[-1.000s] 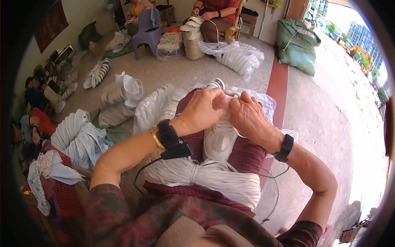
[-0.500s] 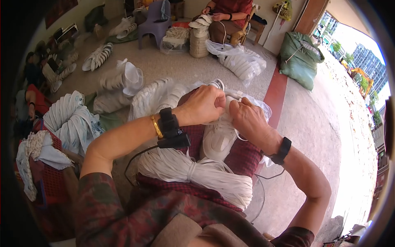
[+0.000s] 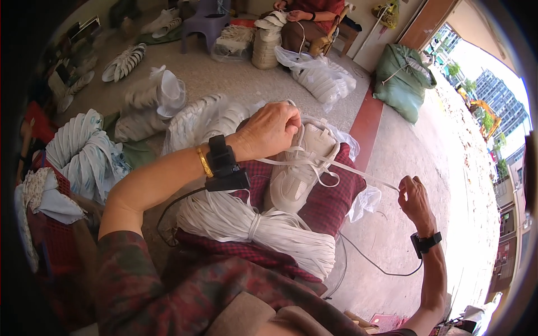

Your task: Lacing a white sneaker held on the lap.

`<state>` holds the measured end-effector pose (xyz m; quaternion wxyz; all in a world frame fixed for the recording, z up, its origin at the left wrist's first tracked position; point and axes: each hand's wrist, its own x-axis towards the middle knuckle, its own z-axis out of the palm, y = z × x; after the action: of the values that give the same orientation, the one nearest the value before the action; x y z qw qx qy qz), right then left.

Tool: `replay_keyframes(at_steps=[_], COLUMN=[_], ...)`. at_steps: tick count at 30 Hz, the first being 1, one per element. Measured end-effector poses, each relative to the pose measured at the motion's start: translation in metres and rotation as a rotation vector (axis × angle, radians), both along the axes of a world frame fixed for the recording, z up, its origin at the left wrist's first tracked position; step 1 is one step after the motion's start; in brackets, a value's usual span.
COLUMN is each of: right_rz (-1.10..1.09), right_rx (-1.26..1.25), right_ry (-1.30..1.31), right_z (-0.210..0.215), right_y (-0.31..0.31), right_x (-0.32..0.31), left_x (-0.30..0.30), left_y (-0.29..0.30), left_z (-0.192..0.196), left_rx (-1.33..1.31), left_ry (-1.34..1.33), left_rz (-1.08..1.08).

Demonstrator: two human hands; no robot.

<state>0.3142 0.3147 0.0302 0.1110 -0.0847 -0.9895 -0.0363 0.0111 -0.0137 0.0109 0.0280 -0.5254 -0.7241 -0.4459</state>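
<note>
Since a moment ago the right hand (image 3: 416, 197) has swung away from the shoe and out to the person's right, drawing a white lace (image 3: 358, 172) taut behind it, while the left hand (image 3: 273, 130) is staying on the shoe.

Seen from the head camera, the white shoe (image 3: 300, 168) is lying on a dark red checked cloth (image 3: 330, 204) over the person's lap, its long axis running from the lap outward and its toe pointing back toward the body. The left fingers are curling closed over the far end of the shoe, at its opening. The right fingers are pressing together, pinching the end of the lace, which is stretching from the eyelets out to the right.

A thick bundle of white laces (image 3: 252, 224) is lying across the lap just below the shoe. A clear plastic bag of white shoes (image 3: 319, 75) is sitting on the floor ahead, and a bulging green sack (image 3: 402, 81) is leaning beside a red painted strip further right. Another person (image 3: 305, 14) is sitting at the far wall. Stacks of pale shoe parts (image 3: 84, 151) are piling up on the left.
</note>
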Motion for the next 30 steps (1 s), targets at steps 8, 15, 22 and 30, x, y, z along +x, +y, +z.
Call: replay_keyframes(at_steps=[8, 15, 22, 30], right_rz=[0.28, 0.225, -0.041, -0.247], right_rx=[-0.388, -0.74, -0.241, -0.309], right_ry=[0.168, 0.232, 0.466, 0.33], right_z=[-0.012, -0.013, -0.02, -0.039], right_y=[-0.119, -0.113, 0.006, 0.005], right_x=[-0.096, -0.108, -0.047, -0.024], left_x=[0.003, -0.039, -0.007, 0.016], left_y=[-0.02, -0.045, -0.065, -0.034], left_z=[-0.008, 0.0, 0.007, -0.005], left_rx=[-0.279, -0.03, -0.099, -0.137], left_ry=[0.16, 0.56, 0.318, 0.381], left_rz=[-0.024, 0.287, -0.083, -0.202])
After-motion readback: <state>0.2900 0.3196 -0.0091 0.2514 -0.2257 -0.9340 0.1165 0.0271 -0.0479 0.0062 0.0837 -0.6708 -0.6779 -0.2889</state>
